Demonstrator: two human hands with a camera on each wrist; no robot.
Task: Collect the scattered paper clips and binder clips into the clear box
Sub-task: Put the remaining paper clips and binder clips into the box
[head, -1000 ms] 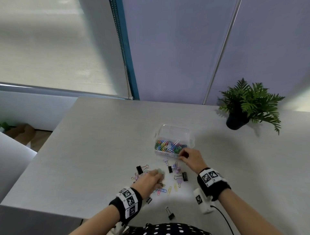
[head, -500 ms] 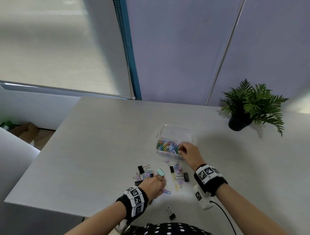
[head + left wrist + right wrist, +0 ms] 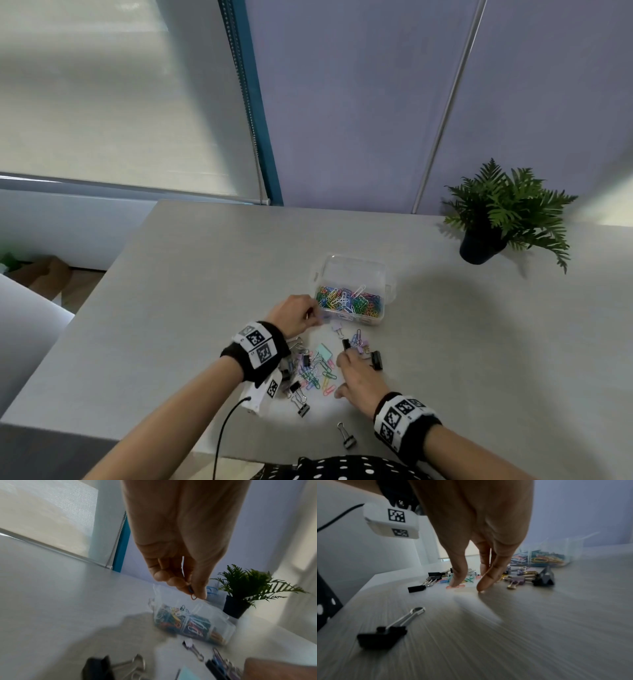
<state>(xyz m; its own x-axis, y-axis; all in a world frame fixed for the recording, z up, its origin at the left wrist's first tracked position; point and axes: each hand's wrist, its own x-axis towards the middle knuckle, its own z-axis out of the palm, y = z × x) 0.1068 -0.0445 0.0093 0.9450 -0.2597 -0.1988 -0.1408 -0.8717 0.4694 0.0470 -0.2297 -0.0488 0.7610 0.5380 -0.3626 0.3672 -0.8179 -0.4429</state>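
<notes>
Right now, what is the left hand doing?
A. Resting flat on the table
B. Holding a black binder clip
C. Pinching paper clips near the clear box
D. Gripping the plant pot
C: the left hand pinches paper clips between thumb and fingertips just short of the clear box.

Clear box (image 3: 354, 270); multicoloured paper clips (image 3: 347, 301); black binder clip (image 3: 349, 442); grey table (image 3: 205, 291).
</notes>
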